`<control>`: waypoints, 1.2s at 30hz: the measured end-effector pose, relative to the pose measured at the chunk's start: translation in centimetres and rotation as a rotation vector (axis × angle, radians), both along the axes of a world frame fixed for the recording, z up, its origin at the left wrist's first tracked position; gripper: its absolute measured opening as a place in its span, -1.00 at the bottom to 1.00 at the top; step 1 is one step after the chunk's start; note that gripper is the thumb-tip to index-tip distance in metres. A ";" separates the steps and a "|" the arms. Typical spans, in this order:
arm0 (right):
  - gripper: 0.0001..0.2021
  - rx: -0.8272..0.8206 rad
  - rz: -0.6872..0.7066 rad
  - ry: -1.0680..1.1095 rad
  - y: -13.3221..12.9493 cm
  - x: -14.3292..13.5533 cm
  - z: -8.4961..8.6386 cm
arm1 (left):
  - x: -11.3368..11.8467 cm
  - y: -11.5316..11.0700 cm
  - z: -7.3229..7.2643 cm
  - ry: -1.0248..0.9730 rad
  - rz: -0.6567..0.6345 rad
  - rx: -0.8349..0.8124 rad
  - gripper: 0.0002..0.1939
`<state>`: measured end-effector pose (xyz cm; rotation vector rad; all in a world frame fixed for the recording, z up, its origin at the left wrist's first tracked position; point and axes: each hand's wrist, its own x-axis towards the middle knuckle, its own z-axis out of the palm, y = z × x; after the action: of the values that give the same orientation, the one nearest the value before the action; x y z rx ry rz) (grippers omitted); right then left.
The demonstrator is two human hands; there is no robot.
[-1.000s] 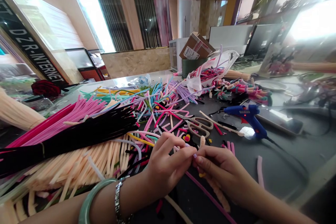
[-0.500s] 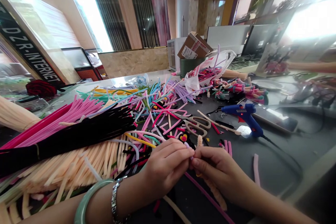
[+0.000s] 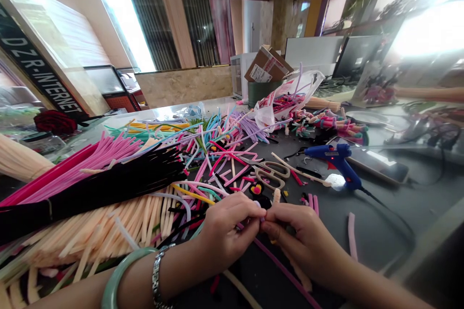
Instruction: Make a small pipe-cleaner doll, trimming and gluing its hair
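My left hand (image 3: pixel 234 222) and my right hand (image 3: pixel 295 227) meet fingertip to fingertip above the dark table. Between the left fingers shows a short lilac pipe cleaner (image 3: pixel 262 217), mostly hidden by the fingers. My right hand is closed around a peach pipe cleaner piece; its twisted end (image 3: pixel 277 196) sticks up above the hand and a longer part (image 3: pixel 299 270) hangs below. Just behind the fingers lies a small black piece with a pink and yellow centre (image 3: pixel 256 189). Scissors with beige handles (image 3: pixel 271 175) rest beyond that.
A blue glue gun (image 3: pixel 339 159) with a lit red light stands at the right, its cord trailing forward. Bundles of black (image 3: pixel 108 188), pink (image 3: pixel 90 161) and peach pipe cleaners (image 3: pixel 90 239) fill the left. Behind are a phone (image 3: pixel 380 166), a plastic bag (image 3: pixel 266 118) and a cardboard box (image 3: pixel 268 65).
Both hands stay together and have shifted very slightly left. My left fingers have moved a little on the lilac pipe cleaner. Other things lie as before.
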<state>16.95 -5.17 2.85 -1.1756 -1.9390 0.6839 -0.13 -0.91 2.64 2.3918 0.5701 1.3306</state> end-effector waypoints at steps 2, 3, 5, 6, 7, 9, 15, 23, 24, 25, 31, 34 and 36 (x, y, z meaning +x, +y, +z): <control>-0.73 0.041 0.010 0.003 0.0 0.0 0.0 | 0.1 0.1 0.1 -0.021 -0.024 0.029 -0.83; -0.73 0.054 0.008 0.005 -0.1 0.0 0.0 | 0.1 0.1 0.1 -0.031 -0.025 0.042 -0.82; -0.73 0.073 0.000 0.007 -0.1 0.0 0.0 | 0.1 0.2 0.2 -0.041 -0.013 0.058 -0.82; -0.73 0.082 -0.002 0.007 -0.1 -0.1 0.0 | 0.1 0.2 0.2 -0.040 -0.005 0.060 -0.82; -0.74 0.088 0.000 0.007 -0.1 -0.1 0.0 | 0.1 0.2 0.1 -0.039 0.001 0.061 -0.82; -0.74 0.095 0.013 0.009 -0.1 0.0 -0.1 | 0.0 0.3 0.1 -0.031 -0.005 0.063 -0.82; -0.73 0.096 0.036 0.015 -0.2 0.1 -0.1 | -0.2 0.3 -0.1 0.009 -0.020 0.050 -0.80; -0.75 0.096 0.034 0.017 -0.2 0.0 0.1 | -0.1 0.3 0.1 -0.024 -0.004 0.051 -0.79; -0.75 0.096 0.035 0.016 -0.2 0.0 0.1 | -0.1 0.4 0.1 -0.028 -0.009 0.054 -0.80; -0.75 0.095 0.034 0.015 -0.2 0.0 0.0 | -0.1 0.4 0.1 -0.030 -0.013 0.054 -0.80; -0.77 0.080 0.042 0.026 -0.4 0.1 0.0 | -0.1 0.2 0.3 -0.040 -0.012 0.091 -0.80; -0.77 0.078 0.042 0.040 -0.5 0.1 0.1 | 0.0 0.1 0.4 -0.038 0.000 0.094 -0.81; -0.77 0.076 0.040 0.043 -0.5 0.0 0.2 | 0.0 0.1 0.4 -0.036 -0.004 0.078 -0.81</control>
<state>16.99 -5.62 3.01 -1.0705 -1.9400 0.6458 -0.16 -0.85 3.08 2.4235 0.5117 1.4163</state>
